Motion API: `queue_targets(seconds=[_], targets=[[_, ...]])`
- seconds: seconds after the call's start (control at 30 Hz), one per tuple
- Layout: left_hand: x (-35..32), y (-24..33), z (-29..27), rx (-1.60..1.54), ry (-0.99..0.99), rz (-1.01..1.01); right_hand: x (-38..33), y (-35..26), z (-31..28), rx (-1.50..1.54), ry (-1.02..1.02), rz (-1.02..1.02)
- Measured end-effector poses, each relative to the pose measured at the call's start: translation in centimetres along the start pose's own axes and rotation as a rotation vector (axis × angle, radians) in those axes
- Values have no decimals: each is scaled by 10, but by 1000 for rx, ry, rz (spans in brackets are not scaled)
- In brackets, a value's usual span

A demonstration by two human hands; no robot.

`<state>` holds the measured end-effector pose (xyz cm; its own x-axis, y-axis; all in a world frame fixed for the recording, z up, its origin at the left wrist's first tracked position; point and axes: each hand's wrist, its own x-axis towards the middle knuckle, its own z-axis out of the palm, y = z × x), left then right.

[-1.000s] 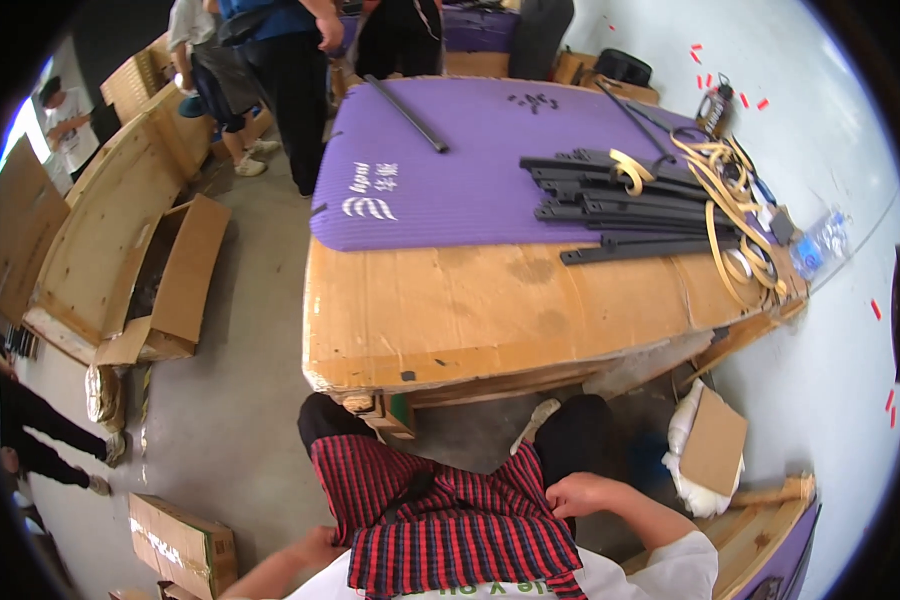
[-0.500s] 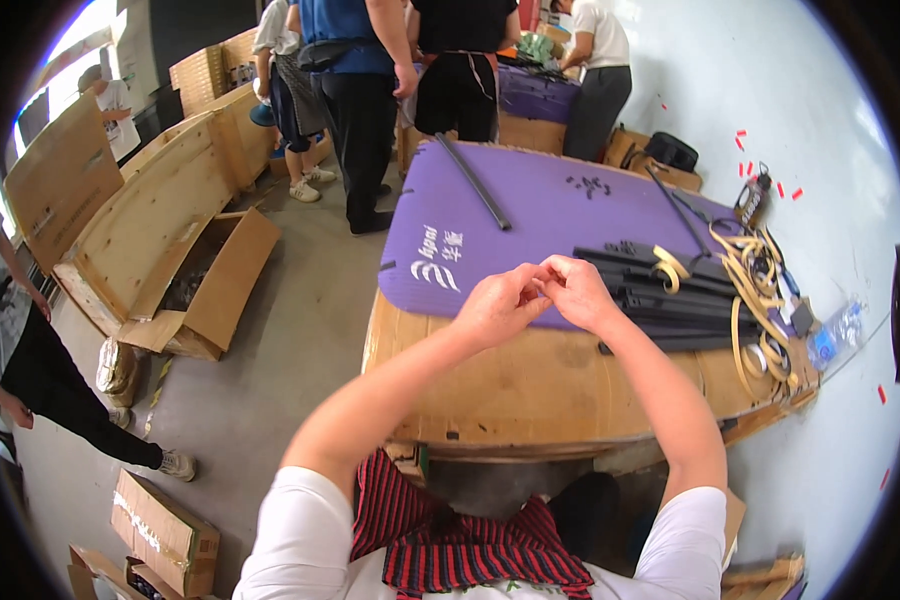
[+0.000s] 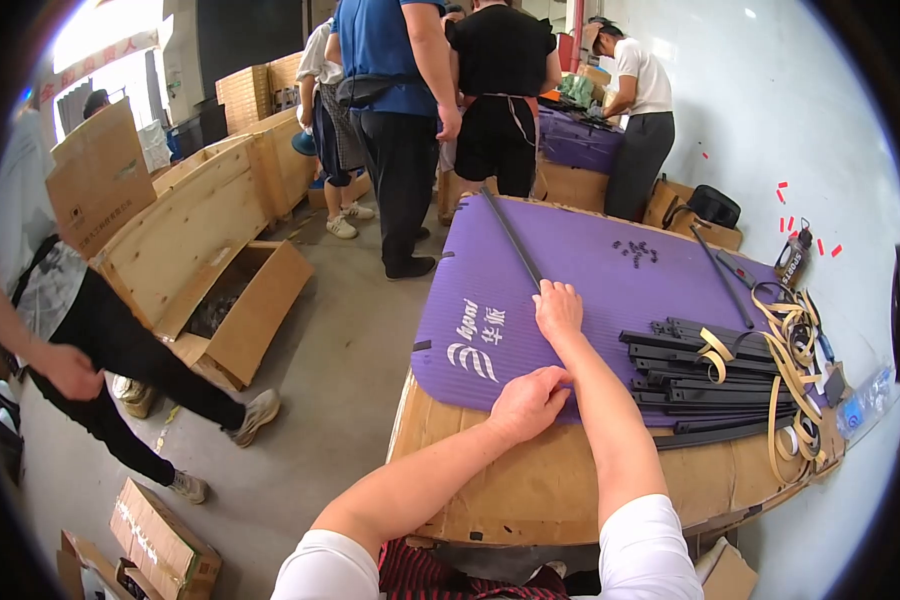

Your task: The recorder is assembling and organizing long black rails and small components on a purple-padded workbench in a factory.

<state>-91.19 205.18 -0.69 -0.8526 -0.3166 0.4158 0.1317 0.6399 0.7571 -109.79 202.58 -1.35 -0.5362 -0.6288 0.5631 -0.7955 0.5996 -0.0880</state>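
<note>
A purple foam mat covers the far part of a cardboard-topped table. A long black bar lies on the mat's left side, running away from me. My right hand reaches out flat on the mat, fingertips touching the bar's near end. My left hand rests palm down at the mat's near edge, against my right forearm, holding nothing. A stack of black bars lies to the right of my right arm.
Tan straps loop over the stack's right end, and small black parts are scattered on the mat. Several people stand beyond the table. Another person bends at the left by an open cardboard box and a wooden crate.
My hands were down at my lap, then rose together above the table. Now they have parted: the right is stretched out to the bar, the left is down on the mat's edge.
</note>
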Motion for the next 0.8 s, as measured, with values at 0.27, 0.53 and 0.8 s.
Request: queue_targets(seconds=[0.27,0.53,0.8], targets=[[1,-10,-1,-59,99,-40,-40,6,-72,1251,-330,548],[10,-8,2,-241,119,-141,-117,47,-142,1486,-650,850],[9,-13,-19,-674,107,-357,-138,55,-140,1744,-693,589]])
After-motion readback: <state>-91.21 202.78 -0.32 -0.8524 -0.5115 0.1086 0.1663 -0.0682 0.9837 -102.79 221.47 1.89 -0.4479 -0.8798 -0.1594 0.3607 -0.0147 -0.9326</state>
